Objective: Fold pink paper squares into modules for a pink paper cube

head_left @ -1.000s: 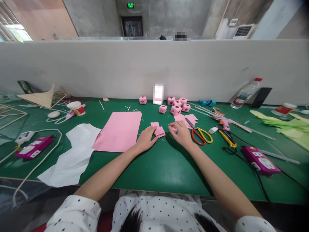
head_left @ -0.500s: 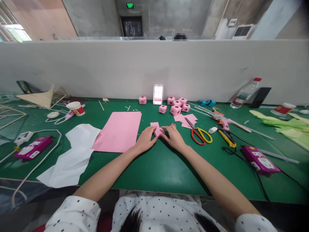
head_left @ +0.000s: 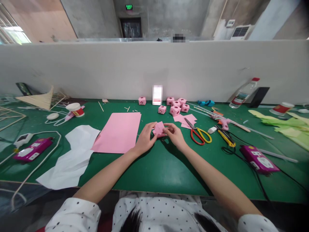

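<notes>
Between my two hands is a small piece of folded pink paper (head_left: 159, 129), raised slightly over the green table. My left hand (head_left: 146, 137) grips its left side, thumb in front and fingers behind. On the right side, my right hand (head_left: 174, 134) pinches the paper with thumb and forefinger. Just beyond them sit several folded pink paper cubes (head_left: 175, 110) with diamond-shaped openings. Pink paper squares (head_left: 191, 120) lie to the right, partly under scissors (head_left: 199, 133) with one red and one yellow handle. Large pink sheets (head_left: 118, 132) rest left of my hands.
A lit phone (head_left: 157, 95) leans on the grey partition (head_left: 108, 71). Crumpled white paper (head_left: 72, 154) lies at left near a purple power strip (head_left: 33, 149). Rightward are a pink glue gun (head_left: 225, 123), a yellow cutter (head_left: 226, 138), another purple strip (head_left: 258, 158) and a water bottle (head_left: 243, 93).
The folded paper has come up off the table and turned more upright in my hands. My right hand's fingers have drawn into a pinch at its edge.
</notes>
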Demonstrator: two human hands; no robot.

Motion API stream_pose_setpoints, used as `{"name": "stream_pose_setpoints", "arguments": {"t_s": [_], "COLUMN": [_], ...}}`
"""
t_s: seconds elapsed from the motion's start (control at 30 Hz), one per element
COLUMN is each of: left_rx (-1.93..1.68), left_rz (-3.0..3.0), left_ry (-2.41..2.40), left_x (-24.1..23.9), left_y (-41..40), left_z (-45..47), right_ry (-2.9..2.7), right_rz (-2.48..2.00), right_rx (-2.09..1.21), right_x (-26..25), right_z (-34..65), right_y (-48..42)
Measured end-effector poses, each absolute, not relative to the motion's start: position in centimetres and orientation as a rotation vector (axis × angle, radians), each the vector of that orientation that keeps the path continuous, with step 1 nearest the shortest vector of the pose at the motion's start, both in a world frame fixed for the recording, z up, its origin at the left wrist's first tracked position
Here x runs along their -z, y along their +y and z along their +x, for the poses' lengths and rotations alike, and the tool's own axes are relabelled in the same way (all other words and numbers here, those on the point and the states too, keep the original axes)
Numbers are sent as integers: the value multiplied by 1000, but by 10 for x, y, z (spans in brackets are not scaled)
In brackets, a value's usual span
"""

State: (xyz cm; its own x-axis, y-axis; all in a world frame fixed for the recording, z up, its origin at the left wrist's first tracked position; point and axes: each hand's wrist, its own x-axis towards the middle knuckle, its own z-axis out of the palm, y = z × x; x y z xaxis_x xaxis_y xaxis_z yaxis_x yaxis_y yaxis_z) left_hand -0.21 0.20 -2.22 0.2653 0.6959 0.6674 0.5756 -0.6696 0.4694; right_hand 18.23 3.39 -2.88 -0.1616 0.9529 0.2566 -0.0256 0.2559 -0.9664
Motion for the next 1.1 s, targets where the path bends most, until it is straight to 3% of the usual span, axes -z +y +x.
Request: {"name": "stream_pose_setpoints", "arguments": {"t_s": [0.57, 1.1], "left_rx": [-1362, -1535], "left_rz": [1975, 2063], "left_ry": [1140, 1179], "left_x": [21, 21], "left_y": [2, 1], "left_z": [1, 0], "right_ry": [-1474, -1410], "right_rz": [-834, -803], "right_rx": [-1099, -1248], "right_x": [21, 22], "right_z": [175, 168], "right_y": [22, 15]}}
